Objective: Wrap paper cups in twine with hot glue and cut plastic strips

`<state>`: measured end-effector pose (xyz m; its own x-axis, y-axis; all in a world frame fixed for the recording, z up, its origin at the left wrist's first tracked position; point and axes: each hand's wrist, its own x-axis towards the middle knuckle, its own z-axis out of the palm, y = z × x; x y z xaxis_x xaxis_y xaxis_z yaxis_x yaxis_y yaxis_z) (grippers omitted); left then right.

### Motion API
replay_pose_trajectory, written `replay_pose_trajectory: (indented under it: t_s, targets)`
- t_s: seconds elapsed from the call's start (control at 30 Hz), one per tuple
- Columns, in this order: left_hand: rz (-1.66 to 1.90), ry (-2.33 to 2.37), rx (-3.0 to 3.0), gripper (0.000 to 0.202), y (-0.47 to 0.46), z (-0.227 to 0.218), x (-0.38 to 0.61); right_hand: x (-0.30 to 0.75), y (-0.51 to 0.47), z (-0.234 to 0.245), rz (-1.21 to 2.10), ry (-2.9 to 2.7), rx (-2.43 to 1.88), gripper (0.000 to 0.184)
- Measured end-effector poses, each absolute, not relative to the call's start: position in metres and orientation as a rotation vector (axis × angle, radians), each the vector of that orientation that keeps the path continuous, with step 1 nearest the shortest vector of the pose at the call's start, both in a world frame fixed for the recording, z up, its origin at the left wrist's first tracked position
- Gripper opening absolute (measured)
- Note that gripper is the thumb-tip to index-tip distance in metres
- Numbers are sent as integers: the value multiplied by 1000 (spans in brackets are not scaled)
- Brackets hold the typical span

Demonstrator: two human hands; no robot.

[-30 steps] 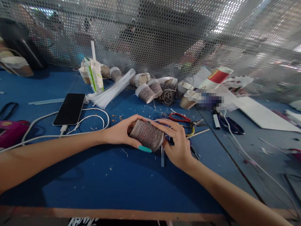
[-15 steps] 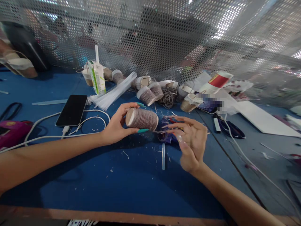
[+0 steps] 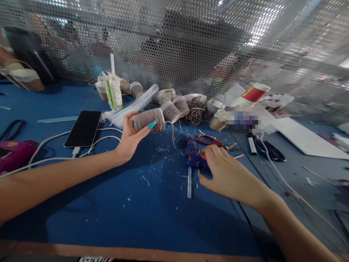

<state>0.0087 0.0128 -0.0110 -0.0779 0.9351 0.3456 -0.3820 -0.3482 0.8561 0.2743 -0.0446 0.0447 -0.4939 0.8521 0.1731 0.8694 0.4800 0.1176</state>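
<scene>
My left hand (image 3: 130, 140) is closed around a small cup (image 3: 145, 122) wrapped in greyish-brown cord, which lies on its side in the grip above the table. From the cup's right end a loose tail of cord (image 3: 173, 134) hangs down. My right hand (image 3: 225, 169) has its fingers curled over the handle of a dark blue glue gun (image 3: 192, 153) resting on the table. Out of the back of the gun sticks a clear glue stick (image 3: 189, 183). Just beyond my right fingers lie red-handled scissors (image 3: 209, 139), their blades pointing right.
More cord-wrapped cups (image 3: 170, 111) and a tangle of cord (image 3: 195, 112) line the perforated metal screen (image 3: 152, 47). A bundle of glue sticks (image 3: 133, 109), a drink carton (image 3: 112, 91) and a phone (image 3: 84, 129) on a white cable stand left. White board (image 3: 311, 138) lies right.
My left hand has moved left and up with the cup, turning it. My right hand has let go of the cord tail and come down onto the glue gun, uncovering the scissors.
</scene>
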Motion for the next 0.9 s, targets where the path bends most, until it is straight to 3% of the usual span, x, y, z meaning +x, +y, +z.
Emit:
replay_pose_trajectory:
  t_s: [0.17, 0.37, 0.47, 0.67, 0.8, 0.9]
  targets:
    - [1656, 666, 1054, 33, 12, -11, 8, 269, -37, 33, -422, -2564, -1642, 20]
    - [1705, 646, 1005, 32, 12, -10, 9, 266, -27, 33, -313, -2333, -1621, 16]
    - [1614, 713, 1050, 35, 10, -10, 7, 261, -32, 38, -72, -2109, -1540, 11]
    - [1544, 658, 1311, 41, 3, -9, 8, 261, -45, 35, 777, -1628, -1367, 15]
    - [1509, 634, 1401, 42, 4, -10, 8, 262, -52, 33, 872, -1591, -1286, 36]
    - [1497, 653, 1449, 44, 6, -12, 6, 257, -55, 38, 814, -1653, -1251, 29]
